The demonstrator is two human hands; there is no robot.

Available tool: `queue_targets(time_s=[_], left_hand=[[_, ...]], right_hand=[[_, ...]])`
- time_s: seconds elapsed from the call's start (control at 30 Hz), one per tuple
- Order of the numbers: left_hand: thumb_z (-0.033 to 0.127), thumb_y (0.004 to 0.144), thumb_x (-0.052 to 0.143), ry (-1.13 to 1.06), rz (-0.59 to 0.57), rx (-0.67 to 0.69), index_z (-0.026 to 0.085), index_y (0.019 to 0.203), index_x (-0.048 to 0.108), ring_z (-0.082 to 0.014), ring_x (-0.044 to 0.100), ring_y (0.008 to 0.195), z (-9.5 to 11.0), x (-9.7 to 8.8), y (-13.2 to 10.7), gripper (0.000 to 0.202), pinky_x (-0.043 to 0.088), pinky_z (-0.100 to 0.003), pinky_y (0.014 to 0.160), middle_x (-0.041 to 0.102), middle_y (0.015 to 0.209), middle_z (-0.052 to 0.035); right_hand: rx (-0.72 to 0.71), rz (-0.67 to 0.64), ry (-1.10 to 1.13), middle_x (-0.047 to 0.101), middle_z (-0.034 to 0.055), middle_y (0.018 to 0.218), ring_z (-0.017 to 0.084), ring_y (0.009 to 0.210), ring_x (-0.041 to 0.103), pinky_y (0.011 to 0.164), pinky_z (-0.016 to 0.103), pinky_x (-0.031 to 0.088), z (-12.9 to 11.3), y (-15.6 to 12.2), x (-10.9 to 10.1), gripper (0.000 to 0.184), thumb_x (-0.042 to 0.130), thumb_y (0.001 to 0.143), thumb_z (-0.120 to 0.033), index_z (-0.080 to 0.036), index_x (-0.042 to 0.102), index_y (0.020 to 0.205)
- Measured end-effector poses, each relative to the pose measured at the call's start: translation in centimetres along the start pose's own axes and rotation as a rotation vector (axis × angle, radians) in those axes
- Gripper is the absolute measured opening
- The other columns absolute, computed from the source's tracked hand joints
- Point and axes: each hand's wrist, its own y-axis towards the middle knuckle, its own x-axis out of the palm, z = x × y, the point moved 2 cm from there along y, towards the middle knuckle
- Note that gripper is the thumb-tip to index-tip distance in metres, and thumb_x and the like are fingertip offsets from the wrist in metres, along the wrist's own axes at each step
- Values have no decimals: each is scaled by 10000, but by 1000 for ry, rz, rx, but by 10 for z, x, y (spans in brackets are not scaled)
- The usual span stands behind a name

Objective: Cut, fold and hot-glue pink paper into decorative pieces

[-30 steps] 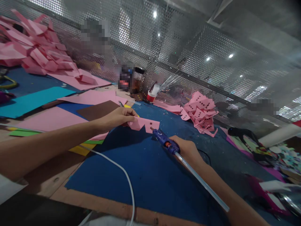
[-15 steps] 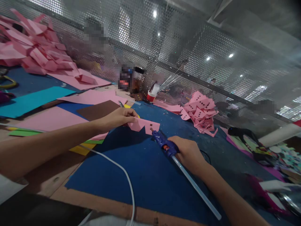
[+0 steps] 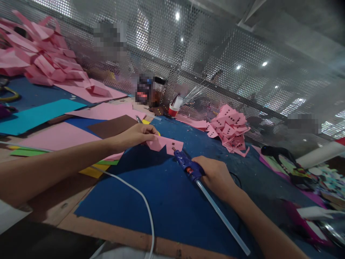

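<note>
My left hand (image 3: 142,136) pinches a small pink paper piece (image 3: 159,143) by its left end, above the blue table surface. The piece has a notch in its lower edge and a small dark square near its right end. My right hand (image 3: 215,176) is wrapped round a purple glue gun (image 3: 185,163), whose nozzle is at the right part of the paper, just below the dark square. Whether the tip touches the paper, I cannot tell. A long translucent glue stick (image 3: 223,217) sticks out of the gun's rear toward me.
A pile of dotted pink pieces (image 3: 229,127) lies at the back right, near a red-and-white cup (image 3: 174,109). Folded pink strips (image 3: 45,54) are heaped back left. A white cable (image 3: 140,194) crosses the front. Perforated metal mesh (image 3: 172,46) stands behind.
The rear end of the glue stick has shifted slightly left and down. Both hands, the paper and the nozzle are almost where they were.
</note>
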Motion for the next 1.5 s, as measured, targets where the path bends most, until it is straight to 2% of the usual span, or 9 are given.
queue_targets(time_s=[0.27,0.67,0.9,1.3,1.5], left_hand=[[368,723,678,-15,17,-22,222,824,661,-130,557,640,-3,-2,1,179,373,-198,522,629,731,-5],[361,690,700,-36,26,-45,219,780,658,-134,551,627,6,0,-4,173,382,-208,526,624,708,-3],[327,736,672,-7,25,-22,219,825,667,-129,565,655,14,0,-9,140,398,-205,550,637,739,-2],[353,747,669,-17,4,-3,215,824,663,-116,548,643,2,-2,-2,158,372,-193,533,618,718,8],[359,734,676,0,-2,-13,203,822,652,-119,534,646,-2,-2,1,181,362,-194,532,602,715,14]], right_hand=[[2,-10,13,698,43,1055,182,903,659,746,271,429,-1,0,1,232,557,879,-160,-205,579,1106],[18,2,4,705,48,1026,178,876,663,722,260,427,0,0,1,219,569,879,-165,-204,589,1093],[26,-6,32,696,47,1046,184,890,658,735,265,420,0,0,1,217,555,891,-174,-204,577,1105],[60,6,48,694,34,1034,198,860,660,709,272,401,0,1,-1,215,556,894,-193,-207,579,1107],[72,-5,52,693,24,1027,193,869,657,718,265,399,1,0,2,254,564,871,-149,-218,575,1115]])
